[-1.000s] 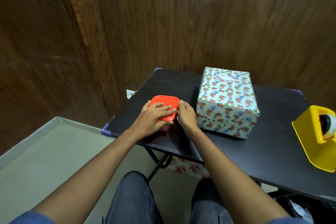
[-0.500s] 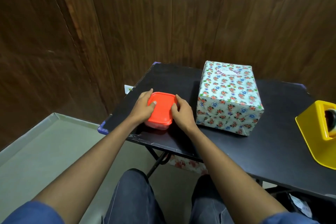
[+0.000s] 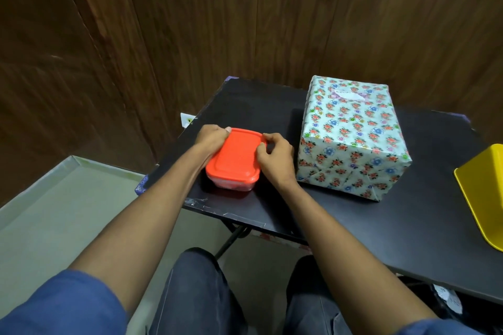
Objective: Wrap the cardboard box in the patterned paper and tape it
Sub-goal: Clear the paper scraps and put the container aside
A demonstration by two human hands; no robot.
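**Lid pressed onto the container, box already wrapped**

Both hands work at the red-lidded plastic container (image 3: 233, 162) near the table's (image 3: 381, 226) front left corner. The left hand (image 3: 211, 136) curls over the lid's far left edge; the right hand (image 3: 276, 155) pinches its right rim. The wrapped box (image 3: 351, 134), fully covered in floral paper, stands just beside them toward the back edge. To seat the lid well, press evenly around the rim, corners last. The yellow tape dispenser (image 3: 481, 193) sits at the right edge.
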